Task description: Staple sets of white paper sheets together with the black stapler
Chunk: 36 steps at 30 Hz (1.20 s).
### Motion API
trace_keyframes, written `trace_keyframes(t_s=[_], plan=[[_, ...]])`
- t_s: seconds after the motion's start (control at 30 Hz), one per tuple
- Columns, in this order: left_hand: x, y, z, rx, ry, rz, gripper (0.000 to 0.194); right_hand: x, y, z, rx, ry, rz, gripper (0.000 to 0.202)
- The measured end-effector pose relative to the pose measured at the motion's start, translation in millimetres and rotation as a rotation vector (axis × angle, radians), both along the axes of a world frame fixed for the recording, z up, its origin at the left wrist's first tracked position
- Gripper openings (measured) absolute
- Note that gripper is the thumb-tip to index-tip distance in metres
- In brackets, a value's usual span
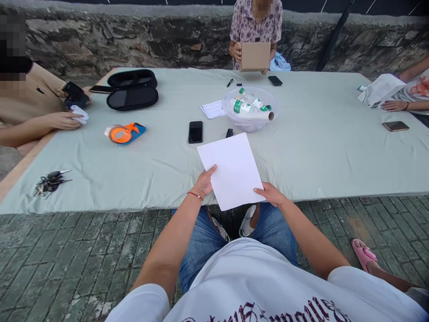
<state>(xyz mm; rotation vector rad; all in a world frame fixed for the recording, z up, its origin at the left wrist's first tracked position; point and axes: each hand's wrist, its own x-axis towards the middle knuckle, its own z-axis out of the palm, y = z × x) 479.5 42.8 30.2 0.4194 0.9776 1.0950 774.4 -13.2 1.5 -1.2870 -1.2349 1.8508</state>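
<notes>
I hold a blank white sheet of paper (231,172) over the near edge of a low table covered with a pale green cloth (318,147). My left hand (204,182) grips the sheet's left edge, thumb on top. My right hand (271,193) pinches its lower right corner. The sheet is tilted slightly and hangs partly over my knees.
Just beyond the sheet lie a black phone (195,132), a small black object (229,133) and a clear bowl (250,108) with plastic bottles. An orange tape dispenser (124,133), keys (50,182) and a black case (132,89) lie left. Other people sit around; one across holds a cardboard box (255,56).
</notes>
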Motion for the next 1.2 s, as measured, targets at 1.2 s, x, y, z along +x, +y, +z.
trace_keyframes(t_s=[1.2], plan=[[0,6,46.4,0.363,0.414,-0.152,0.059,-14,73,54.6,0.373,-0.006,-0.101,0.059]])
